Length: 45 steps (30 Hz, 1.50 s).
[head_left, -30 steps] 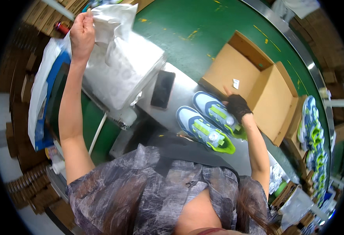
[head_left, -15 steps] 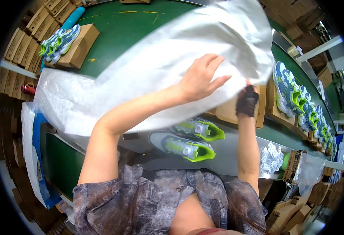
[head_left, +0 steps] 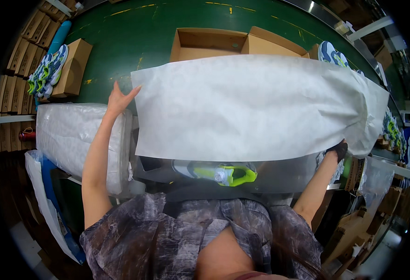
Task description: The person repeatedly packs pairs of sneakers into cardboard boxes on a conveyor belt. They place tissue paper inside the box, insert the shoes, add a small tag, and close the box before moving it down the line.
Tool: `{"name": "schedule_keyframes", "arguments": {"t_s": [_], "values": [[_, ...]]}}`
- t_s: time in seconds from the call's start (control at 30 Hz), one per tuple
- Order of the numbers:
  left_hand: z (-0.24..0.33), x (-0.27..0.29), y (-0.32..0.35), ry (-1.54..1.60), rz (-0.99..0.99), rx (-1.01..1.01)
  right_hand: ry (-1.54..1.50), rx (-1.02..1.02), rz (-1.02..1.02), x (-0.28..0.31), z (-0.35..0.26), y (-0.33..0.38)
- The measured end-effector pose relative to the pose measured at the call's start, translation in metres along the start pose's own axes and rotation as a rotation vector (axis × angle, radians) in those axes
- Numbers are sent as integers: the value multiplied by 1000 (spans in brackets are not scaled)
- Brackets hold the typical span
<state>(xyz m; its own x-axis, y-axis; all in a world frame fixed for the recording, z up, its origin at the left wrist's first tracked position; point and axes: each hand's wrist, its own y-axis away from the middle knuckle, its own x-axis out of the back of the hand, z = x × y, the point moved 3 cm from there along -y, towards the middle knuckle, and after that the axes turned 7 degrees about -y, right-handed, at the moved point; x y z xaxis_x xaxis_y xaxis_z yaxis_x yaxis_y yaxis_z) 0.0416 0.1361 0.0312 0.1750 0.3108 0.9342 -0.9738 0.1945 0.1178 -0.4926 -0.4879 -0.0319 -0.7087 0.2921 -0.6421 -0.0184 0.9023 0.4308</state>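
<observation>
A large sheet of white wrapping paper point(head_left: 242, 109) spreads in front of me, with its right end bunched. My right hand point(head_left: 339, 150), in a black covering, grips the paper at its lower right edge; some fingers are hidden. Beside the sheet's upper left corner, my left hand point(head_left: 118, 101) is open, thumb and fingers spread. The thumb tip is close to the paper edge; whether it touches I cannot tell. Below the paper lies a grey sneaker point(head_left: 205, 171) with a lime-green collar, partly covered. Behind the sheet stands an open brown shoebox point(head_left: 209, 41), its lower part hidden.
A plastic-wrapped stack of white paper point(head_left: 81, 140) lies on the left. Sneakers on a cardboard box point(head_left: 72, 70) stand at the far left, and more sneakers point(head_left: 333, 53) line the right. Underneath is a green work surface point(head_left: 135, 32). A clear plastic bag point(head_left: 375, 179) hangs at the right.
The paper has swung down from a raised, slanted position and now lies spread across. My left hand has moved left, my right hand right and nearer. The shoebox behind has come into view.
</observation>
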Motion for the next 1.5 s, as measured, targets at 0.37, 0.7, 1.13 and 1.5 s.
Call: {"name": "schedule_keyframes", "arguments": {"t_s": [0.37, 0.7, 1.13, 1.5], "values": [[33, -45, 12, 618, -806, 276, -55, -105, 99, 3, 39, 8], [35, -21, -46, 902, -520, 190, 263, -10, 222, -35, 45, 108], [18, -24, -76, 669, -545, 124, 1554, 903, -1968, -44, 164, 401], [28, 67, -119, 353, -10, 66, 887, -332, -980, -218, 197, 383]]}}
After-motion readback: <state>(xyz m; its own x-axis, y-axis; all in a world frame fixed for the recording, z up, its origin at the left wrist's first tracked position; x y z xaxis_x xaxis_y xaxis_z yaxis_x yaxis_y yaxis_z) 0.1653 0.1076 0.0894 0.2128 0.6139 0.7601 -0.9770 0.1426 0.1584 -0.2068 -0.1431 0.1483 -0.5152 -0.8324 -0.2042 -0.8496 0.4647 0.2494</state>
